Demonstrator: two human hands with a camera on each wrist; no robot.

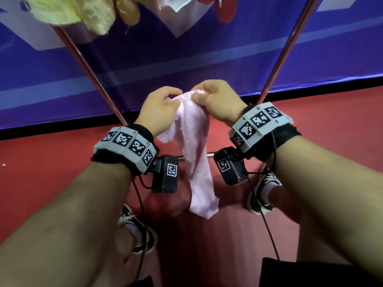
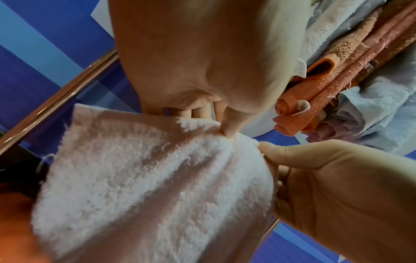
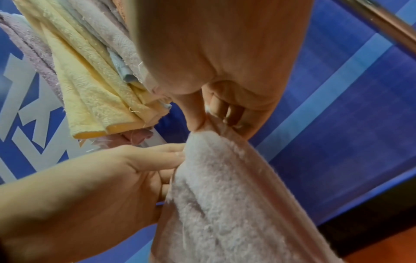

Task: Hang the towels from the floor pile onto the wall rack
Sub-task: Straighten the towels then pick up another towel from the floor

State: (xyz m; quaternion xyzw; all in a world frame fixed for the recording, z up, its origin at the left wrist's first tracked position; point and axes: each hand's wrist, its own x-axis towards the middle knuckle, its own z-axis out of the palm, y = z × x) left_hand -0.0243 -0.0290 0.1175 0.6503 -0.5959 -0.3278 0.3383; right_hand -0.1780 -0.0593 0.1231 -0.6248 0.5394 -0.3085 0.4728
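Observation:
A pale pink towel [image 1: 196, 154] hangs bunched between my two hands, its lower end dangling above the red floor. My left hand [image 1: 163, 106] pinches its top edge on the left and my right hand [image 1: 213, 100] pinches the same edge close beside it. In the left wrist view the pink towel [image 2: 144, 186] spreads below my thumb, with the right hand [image 2: 333, 186] gripping its corner. The right wrist view shows the pink towel [image 3: 229, 204] held by both hands. The rack's copper poles [image 1: 91, 73] rise on either side, and a yellow towel [image 1: 70, 11] hangs above at the top left.
Several towels hang on the rack: orange and pale blue ones [image 2: 337, 74], yellow and lilac ones [image 3: 90, 85]. A blue banner wall [image 1: 207, 59] stands behind the rack. A low crossbar [image 1: 210, 155] runs near my shoes [image 1: 261, 193] on the red floor [image 1: 41, 162].

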